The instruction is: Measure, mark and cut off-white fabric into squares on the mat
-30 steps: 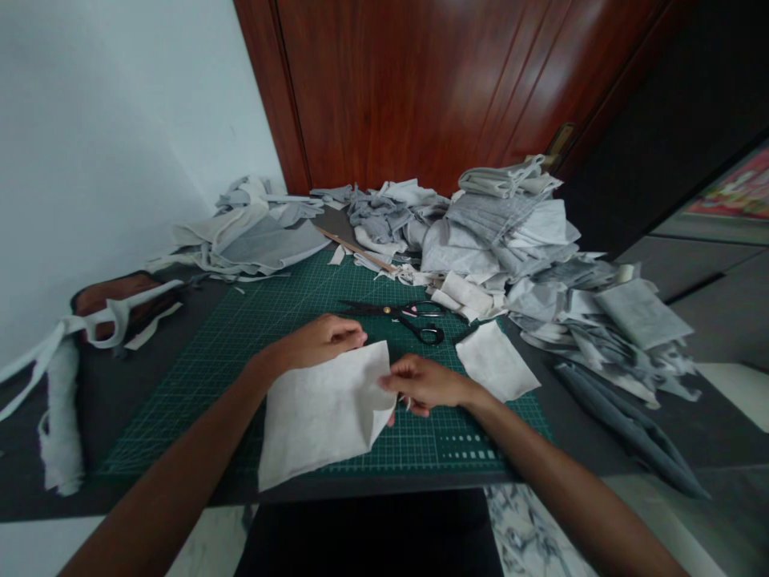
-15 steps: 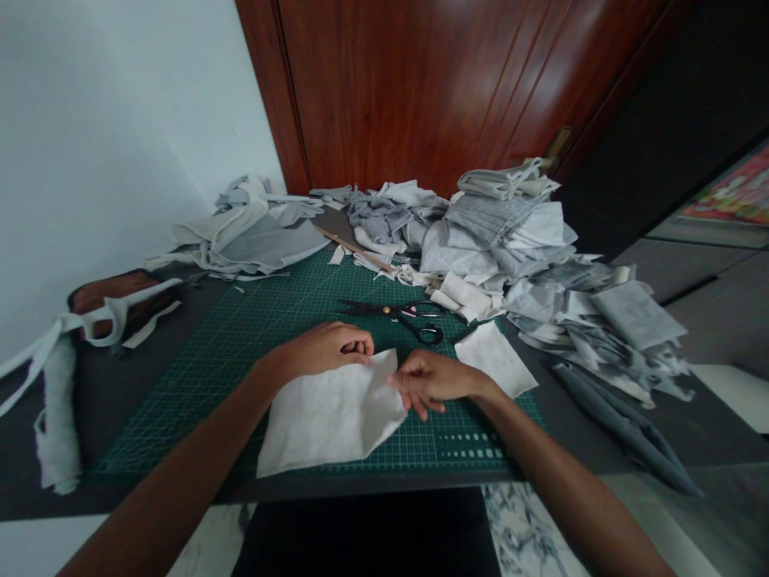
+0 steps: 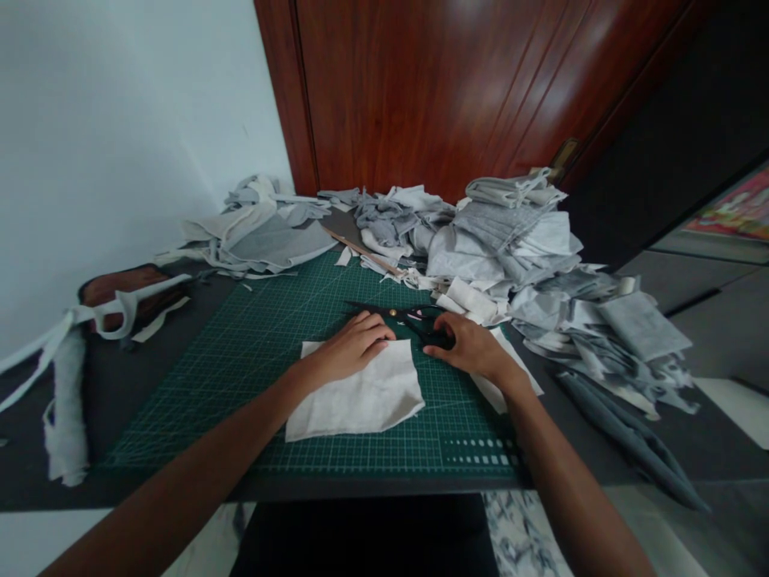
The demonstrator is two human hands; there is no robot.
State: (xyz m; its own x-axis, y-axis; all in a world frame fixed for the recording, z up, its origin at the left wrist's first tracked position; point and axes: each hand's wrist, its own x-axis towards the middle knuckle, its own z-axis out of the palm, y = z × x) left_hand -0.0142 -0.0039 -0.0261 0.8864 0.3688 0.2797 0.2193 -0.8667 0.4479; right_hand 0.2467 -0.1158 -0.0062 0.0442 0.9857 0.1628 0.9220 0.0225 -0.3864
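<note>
A white piece of fabric (image 3: 366,394) lies nearly flat on the green cutting mat (image 3: 240,385). My left hand (image 3: 357,344) is over its upper edge, with thumb and fingers closed on the cloth. Black scissors (image 3: 393,312) lie just beyond the fabric, blades pointing left. At their handle loops is my right hand (image 3: 465,344), thumb and fingers apart around the handle, which they partly hide. Under the right wrist, a second white fabric piece (image 3: 493,394) is partly covered.
Heaped grey and white fabric (image 3: 510,232) covers the back and right of the table. More cloth (image 3: 258,232) lies at the back left, near a brown pouch (image 3: 123,288) and a fabric roll (image 3: 67,409). A wooden strip (image 3: 364,250) rests among scraps.
My right hand has let go of the fabric's right corner and moved up and right to the scissors. The fabric now lies flatter. My left hand stays at its upper edge.
</note>
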